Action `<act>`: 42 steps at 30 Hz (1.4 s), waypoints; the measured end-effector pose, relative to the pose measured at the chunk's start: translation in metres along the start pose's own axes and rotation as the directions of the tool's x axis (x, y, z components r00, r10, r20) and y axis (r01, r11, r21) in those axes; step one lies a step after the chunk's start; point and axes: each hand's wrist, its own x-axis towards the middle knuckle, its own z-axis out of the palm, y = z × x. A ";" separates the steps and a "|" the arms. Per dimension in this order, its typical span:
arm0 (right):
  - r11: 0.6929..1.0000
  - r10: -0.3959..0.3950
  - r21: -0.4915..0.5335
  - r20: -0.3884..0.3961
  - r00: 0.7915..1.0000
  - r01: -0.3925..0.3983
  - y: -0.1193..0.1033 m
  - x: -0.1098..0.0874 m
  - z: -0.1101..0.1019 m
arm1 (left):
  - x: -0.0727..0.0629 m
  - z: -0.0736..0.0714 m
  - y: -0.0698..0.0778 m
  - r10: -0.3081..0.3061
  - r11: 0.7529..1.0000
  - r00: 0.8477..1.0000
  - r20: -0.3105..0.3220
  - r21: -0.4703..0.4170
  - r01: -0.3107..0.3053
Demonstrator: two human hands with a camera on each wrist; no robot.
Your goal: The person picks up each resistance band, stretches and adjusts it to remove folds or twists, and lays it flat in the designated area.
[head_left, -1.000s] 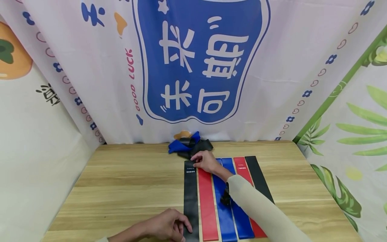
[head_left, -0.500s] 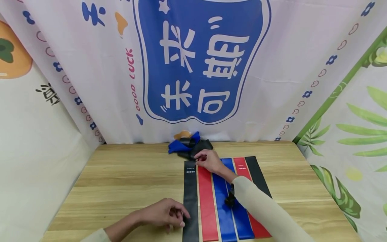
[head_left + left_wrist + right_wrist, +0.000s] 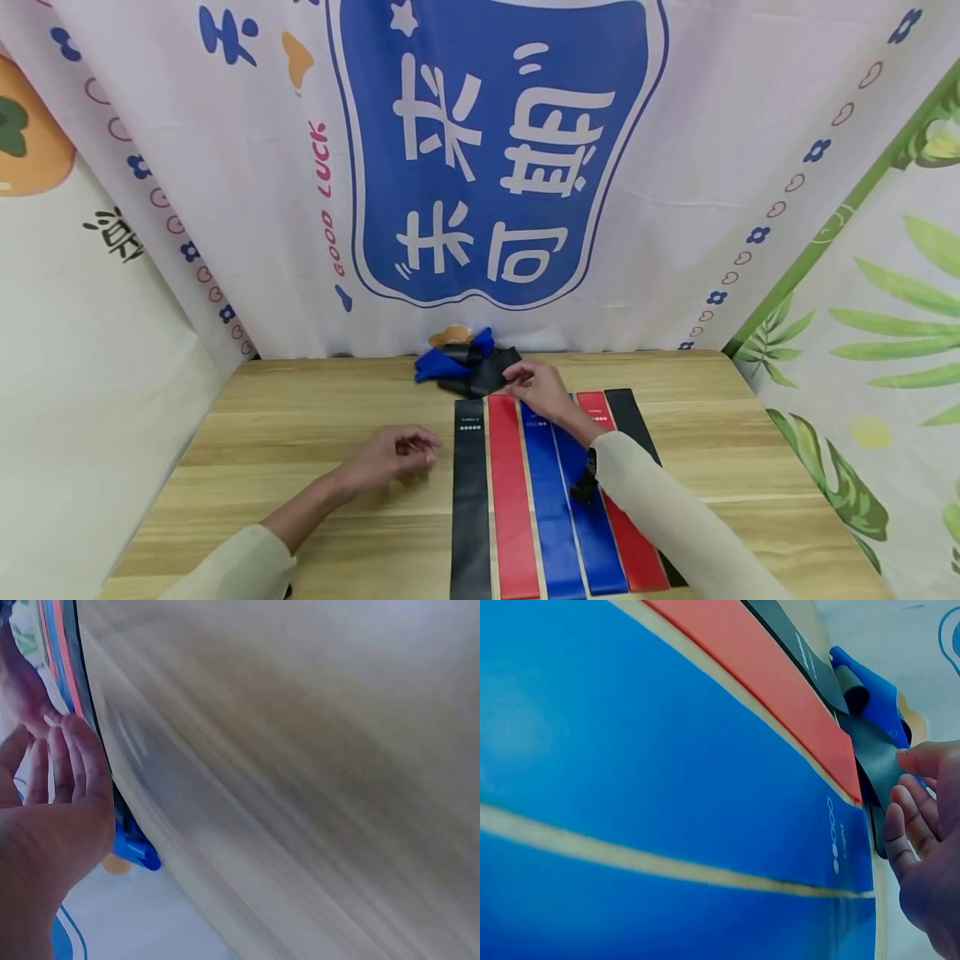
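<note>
Flat resistance bands lie side by side on the wooden table: a black band point(image 3: 471, 500) at the left, then a red band point(image 3: 512, 500), two blue bands point(image 3: 553, 517), another red and another black. Behind them sits a crumpled heap of blue and black bands point(image 3: 457, 362). My right hand point(image 3: 542, 390) is at the heap's right edge, fingers loosely bent; in the right wrist view its thumb overlaps a black band point(image 3: 877, 754) of the heap. My left hand point(image 3: 393, 454) hovers left of the left black band, fingers relaxed around nothing.
A printed curtain point(image 3: 285, 208) hangs right behind the table's point(image 3: 315, 433) back edge, close to the heap. Leaf-patterned cloth point(image 3: 900, 333) is on the right side. A small black device point(image 3: 585, 483) hangs under my right wrist, over the blue bands.
My right hand has moved right, from the top of the left black band to the heap's right edge. My left hand has lifted off that band and moved back and left.
</note>
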 end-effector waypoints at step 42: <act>0.968 0.232 0.114 -0.060 0.971 -0.224 0.018 0.038 -0.012 | 0.111 -0.015 -0.009 -0.170 0.985 0.873 -0.458 -0.049 0.166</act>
